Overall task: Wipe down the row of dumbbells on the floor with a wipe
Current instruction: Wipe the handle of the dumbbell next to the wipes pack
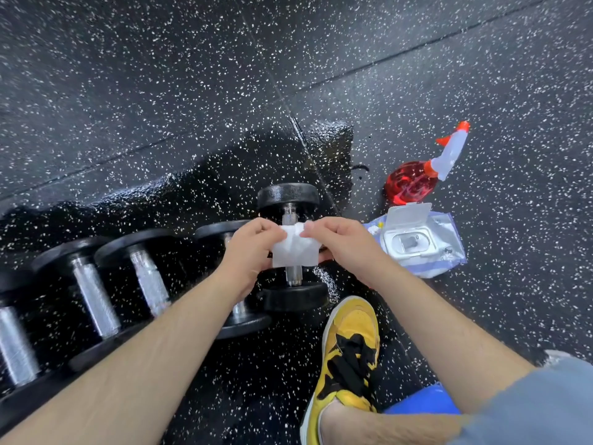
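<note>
A crouching person holds a white wipe [293, 252] over the end dumbbell [288, 195] of a row [93, 293] on a speckled rubber floor [160, 75]. The left hand [248, 248] and right hand [340, 248] each pinch the wipe's top edge between thumb and curled fingertips. The sheet hangs spread between them at frame centre, apparently being opened out or wrapped round the steel handle for a first pass. Starting at this end would let the work run along the row, which trails off toward 8 o'clock. Supplies sit within the right arm's reach. A pack [414, 242] of wipes lies at 3 o'clock from the hands with its lid flipped up, and a red sprayer [414, 181] lies on its side at 2 o'clock. The floor around the dumbbells gleams dark and wet, probably from spray. A yellow shoe [349, 342] is planted at 5 o'clock, close to the near head of the end dumbbell and bracing the crouch. The wipe hides the middle of the handle, so whether it touches the steel cannot be told. The left hand and forearm cover most of the second dumbbell. The one at far left is cut by the frame edge, which leaves the row's count unknown. The pack's print is too small to read, and a blue shape at 5 o'clock near the bottom edge is too cropped to identify.
</note>
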Tool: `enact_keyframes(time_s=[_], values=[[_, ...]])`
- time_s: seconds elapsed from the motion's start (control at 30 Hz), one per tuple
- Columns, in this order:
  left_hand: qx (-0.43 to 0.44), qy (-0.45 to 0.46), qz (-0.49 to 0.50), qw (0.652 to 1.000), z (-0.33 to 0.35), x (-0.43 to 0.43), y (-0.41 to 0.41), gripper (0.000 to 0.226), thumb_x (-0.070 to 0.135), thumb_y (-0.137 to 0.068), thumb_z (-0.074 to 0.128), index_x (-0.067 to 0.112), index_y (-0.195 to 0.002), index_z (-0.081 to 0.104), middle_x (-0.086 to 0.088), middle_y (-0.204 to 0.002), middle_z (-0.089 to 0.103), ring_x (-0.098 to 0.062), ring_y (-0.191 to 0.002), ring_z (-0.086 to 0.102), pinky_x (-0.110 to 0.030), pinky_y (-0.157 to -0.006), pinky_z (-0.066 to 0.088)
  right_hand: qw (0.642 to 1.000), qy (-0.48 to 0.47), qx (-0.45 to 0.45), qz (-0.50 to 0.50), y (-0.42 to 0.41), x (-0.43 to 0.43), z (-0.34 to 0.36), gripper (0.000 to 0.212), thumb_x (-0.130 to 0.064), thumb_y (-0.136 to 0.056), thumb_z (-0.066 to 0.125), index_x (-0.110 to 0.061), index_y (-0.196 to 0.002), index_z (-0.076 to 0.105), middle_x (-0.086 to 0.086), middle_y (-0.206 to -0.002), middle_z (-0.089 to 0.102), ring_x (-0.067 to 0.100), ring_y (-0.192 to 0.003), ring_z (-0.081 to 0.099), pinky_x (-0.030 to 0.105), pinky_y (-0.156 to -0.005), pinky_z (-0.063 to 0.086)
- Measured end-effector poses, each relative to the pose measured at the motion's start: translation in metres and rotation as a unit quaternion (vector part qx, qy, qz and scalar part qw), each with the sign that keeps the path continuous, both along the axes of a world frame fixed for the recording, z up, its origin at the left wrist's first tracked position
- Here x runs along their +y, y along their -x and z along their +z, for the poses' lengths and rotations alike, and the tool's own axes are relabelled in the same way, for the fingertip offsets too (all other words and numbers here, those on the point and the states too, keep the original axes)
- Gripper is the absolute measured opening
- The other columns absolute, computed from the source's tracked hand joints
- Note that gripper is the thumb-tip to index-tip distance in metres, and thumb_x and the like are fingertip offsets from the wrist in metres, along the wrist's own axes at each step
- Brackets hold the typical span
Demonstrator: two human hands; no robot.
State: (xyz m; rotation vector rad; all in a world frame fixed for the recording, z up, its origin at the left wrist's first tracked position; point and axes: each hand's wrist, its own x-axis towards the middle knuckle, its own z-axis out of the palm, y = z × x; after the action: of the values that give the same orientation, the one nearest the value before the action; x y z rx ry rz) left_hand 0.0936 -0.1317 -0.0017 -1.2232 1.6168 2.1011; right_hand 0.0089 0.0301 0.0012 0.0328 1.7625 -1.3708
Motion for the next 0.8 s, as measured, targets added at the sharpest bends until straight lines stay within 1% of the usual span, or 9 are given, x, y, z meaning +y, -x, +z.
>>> enact_keyframes(time_s=[0.07, 0.13, 0.33, 0.43, 0.53, 0.6, 0.67, 0.7, 0.8], values=[[-0.004, 0.032, -0.011, 0.999, -0.002, 0.002, 0.000, 0.024, 0.004, -0.079, 0.069, 0.026, -0.071, 0.066, -0.007, -0.094, 0.066, -0.032, -0.095, 0.066, -0.051, -0.084, 0.057, 1.000, 0.006, 0.021, 0.001, -0.001, -0.002, -0.002, 0.006, -0.010, -0.091, 0.071, -0.009, -0.090, 0.076, -0.001, -0.086, 0.070, 0.016, -0.077, 0.062, 0.032, -0.071, 0.057], [0.001, 0.040, -0.007, 0.999, 0.000, 0.003, 0.000, 0.031, 0.001, -0.075, 0.069, 0.032, -0.074, 0.066, -0.010, -0.100, 0.069, -0.036, -0.097, 0.068, -0.053, -0.087, 0.056, 1.000, 0.012, 0.029, 0.001, 0.000, -0.001, -0.003, 0.020, 0.004, -0.086, 0.068, -0.014, -0.093, 0.075, 0.001, -0.091, 0.070, 0.016, -0.076, 0.063, 0.033, -0.073, 0.055], [0.040, 0.101, -0.004, 0.994, 0.005, 0.007, 0.004, 0.045, -0.018, -0.078, 0.048, 0.025, -0.086, 0.062, -0.007, -0.093, 0.069, -0.018, -0.076, 0.061, -0.023, -0.057, 0.047, 0.999, 0.024, 0.042, 0.001, 0.005, 0.006, -0.007, 0.044, 0.009, -0.081, 0.070, -0.021, -0.113, 0.062, 0.008, -0.102, 0.066, 0.020, -0.086, 0.064, 0.043, -0.086, 0.056], [0.034, 0.133, -0.006, 0.991, 0.003, 0.009, 0.003, 0.044, -0.014, -0.080, 0.045, 0.027, -0.086, 0.062, -0.004, -0.089, 0.070, -0.016, -0.074, 0.058, -0.030, -0.064, 0.043, 0.998, -0.006, 0.032, -0.053, 0.007, 0.004, -0.013, 0.027, -0.005, -0.087, 0.073, -0.017, -0.109, 0.063, 0.010, -0.095, 0.071, 0.020, -0.084, 0.069, 0.039, -0.083, 0.059], [-0.004, 0.196, -0.015, 0.980, 0.000, 0.014, 0.001, 0.034, 0.001, -0.089, 0.048, 0.031, -0.088, 0.065, 0.001, -0.091, 0.068, -0.014, -0.075, 0.057, -0.027, -0.065, 0.043, 0.994, -0.029, 0.031, -0.101, 0.003, -0.005, -0.020, 0.019, 0.000, -0.085, 0.071, -0.011, -0.097, 0.063, 0.011, -0.089, 0.069, 0.022, -0.079, 0.070, 0.042, -0.078, 0.062], [-0.013, 0.292, -0.073, 0.954, 0.000, 0.024, -0.001, 0.027, 0.009, -0.095, 0.047, 0.026, -0.102, 0.067, 0.001, -0.112, 0.065, -0.017, -0.101, 0.060, -0.024, -0.082, 0.045, 0.992, -0.032, 0.040, -0.117, -0.001, -0.012, -0.026, 0.019, 0.002, -0.084, 0.071, -0.010, -0.094, 0.061, 0.009, -0.086, 0.067, 0.018, -0.073, 0.069, 0.044, -0.078, 0.062], [0.016, 0.402, -0.127, 0.907, 0.001, 0.038, -0.004, 0.024, 0.014, -0.101, 0.047, 0.013, -0.114, 0.066, -0.007, -0.147, 0.045, -0.022, -0.139, 0.039, -0.015, -0.107, 0.024, 0.990, -0.035, 0.058, -0.125, -0.004, -0.019, -0.032, 0.017, -0.002, -0.083, 0.073, -0.011, -0.090, 0.060, 0.004, -0.080, 0.067, 0.013, -0.064, 0.067, 0.043, -0.078, 0.059], [0.035, 0.435, -0.132, 0.890, 0.000, 0.044, -0.004, 0.024, 0.016, -0.102, 0.048, 0.010, -0.116, 0.066, -0.009, -0.152, 0.039, -0.022, -0.143, 0.031, -0.010, -0.107, 0.014, 0.988, -0.040, 0.067, -0.132, -0.004, -0.022, -0.034, 0.017, -0.005, -0.082, 0.075, -0.013, -0.087, 0.060, 0.002, -0.078, 0.068, 0.013, -0.064, 0.066, 0.043, -0.079, 0.058], [0.031, 0.431, -0.109, 0.895, -0.014, 0.048, 0.000, 0.020, 0.017, -0.101, 0.047, 0.008, -0.098, 0.064, -0.010, -0.123, 0.058, -0.022, -0.117, 0.048, -0.016, -0.097, 0.031, 0.981, -0.063, 0.083, -0.163, -0.002, -0.027, -0.042, 0.019, -0.018, -0.076, 0.079, -0.024, -0.076, 0.061, -0.003, -0.075, 0.069, 0.015, -0.069, 0.066, 0.050, -0.083, 0.059]])
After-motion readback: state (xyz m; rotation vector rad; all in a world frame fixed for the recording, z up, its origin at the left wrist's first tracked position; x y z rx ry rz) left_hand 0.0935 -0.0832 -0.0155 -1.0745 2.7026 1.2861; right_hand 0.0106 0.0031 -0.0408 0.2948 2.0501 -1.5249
